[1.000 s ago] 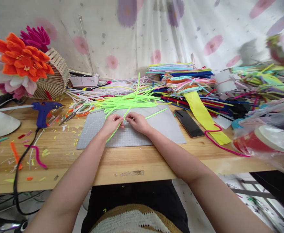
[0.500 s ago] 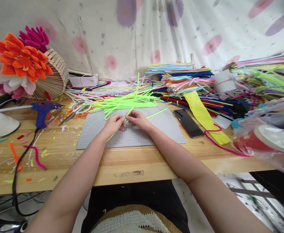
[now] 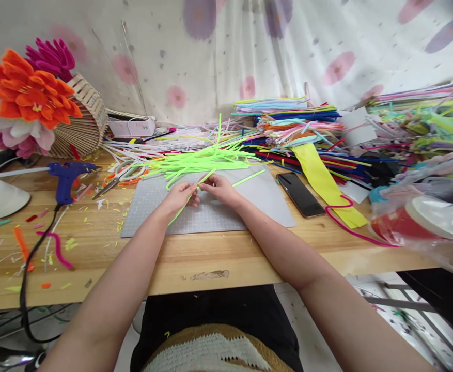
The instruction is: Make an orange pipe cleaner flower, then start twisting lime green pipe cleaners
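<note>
My left hand [image 3: 182, 198] and my right hand [image 3: 219, 189] meet over the grey cutting mat [image 3: 226, 219], fingertips close together. Both pinch one bright green pipe cleaner [image 3: 178, 213]. One end of it slants down past my left hand, and the other pokes up above my right fingers. Another green pipe cleaner [image 3: 249, 177] lies on the mat, running off to the right from behind my right hand. Just beyond my hands is a loose heap of green pipe cleaners [image 3: 199, 163]. The exact spot where the fingertips grip is partly hidden.
Scissors [image 3: 112, 182] and a blue glue gun [image 3: 66, 181] lie to the left, among scraps. A basket of fuzzy flowers [image 3: 36, 98] stands behind them. On the right are a phone [image 3: 299, 195], a yellow strip [image 3: 327, 183] and bundles of coloured pipe cleaners [image 3: 294, 124].
Both hands stay almost in place. The pipe cleaner's lower end now bows more beside my left hand, and its upper end leans further right. The view has shifted slightly.
</note>
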Available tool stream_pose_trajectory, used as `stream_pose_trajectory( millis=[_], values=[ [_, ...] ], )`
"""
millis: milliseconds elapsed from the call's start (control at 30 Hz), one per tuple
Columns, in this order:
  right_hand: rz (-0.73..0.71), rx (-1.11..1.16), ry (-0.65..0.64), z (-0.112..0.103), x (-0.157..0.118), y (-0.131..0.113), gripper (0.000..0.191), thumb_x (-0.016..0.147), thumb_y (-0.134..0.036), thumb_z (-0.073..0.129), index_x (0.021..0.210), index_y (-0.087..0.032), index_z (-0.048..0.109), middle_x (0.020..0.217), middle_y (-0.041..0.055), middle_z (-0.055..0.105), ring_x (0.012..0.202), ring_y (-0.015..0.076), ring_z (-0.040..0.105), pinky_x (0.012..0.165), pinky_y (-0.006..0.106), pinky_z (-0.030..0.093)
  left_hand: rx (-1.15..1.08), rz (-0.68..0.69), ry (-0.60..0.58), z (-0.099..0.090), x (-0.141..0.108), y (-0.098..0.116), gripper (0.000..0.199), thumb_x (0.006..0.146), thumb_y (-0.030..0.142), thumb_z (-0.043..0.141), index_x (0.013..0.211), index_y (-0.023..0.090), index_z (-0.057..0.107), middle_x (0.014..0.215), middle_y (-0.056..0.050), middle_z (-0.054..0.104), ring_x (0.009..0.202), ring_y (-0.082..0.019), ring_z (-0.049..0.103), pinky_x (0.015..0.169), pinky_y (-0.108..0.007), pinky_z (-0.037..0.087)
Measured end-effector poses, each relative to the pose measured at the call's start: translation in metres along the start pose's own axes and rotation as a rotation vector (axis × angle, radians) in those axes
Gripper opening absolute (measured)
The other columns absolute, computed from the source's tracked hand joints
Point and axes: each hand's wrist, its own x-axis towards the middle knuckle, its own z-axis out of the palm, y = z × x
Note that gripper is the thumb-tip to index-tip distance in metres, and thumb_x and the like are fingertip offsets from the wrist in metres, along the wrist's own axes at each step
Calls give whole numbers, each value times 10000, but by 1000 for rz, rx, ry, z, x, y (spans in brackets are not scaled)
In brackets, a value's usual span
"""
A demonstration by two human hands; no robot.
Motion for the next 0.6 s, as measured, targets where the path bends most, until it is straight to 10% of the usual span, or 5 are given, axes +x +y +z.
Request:
stream_pose_trajectory(
  millis=[200,600],
  values=[
    [20,-25,45,2,0,0,194,722,-310,564,800,-135,590,730,6,606,643,96,504,617,230,381,93,104,-17,1,1,-5,370,517,348,755,742,132,556,639,18,548,581,-95,542,503,-233,495],
    [18,58,78,4,0,4,179,710,-319,572,754,-145,566,669,-7,573,644,98,516,621,233,399,512,423,212,-1,4,-13,251,695,418,601,750,176,566,733,-11,594,642,-113,518,559,-216,384]
  ],
)
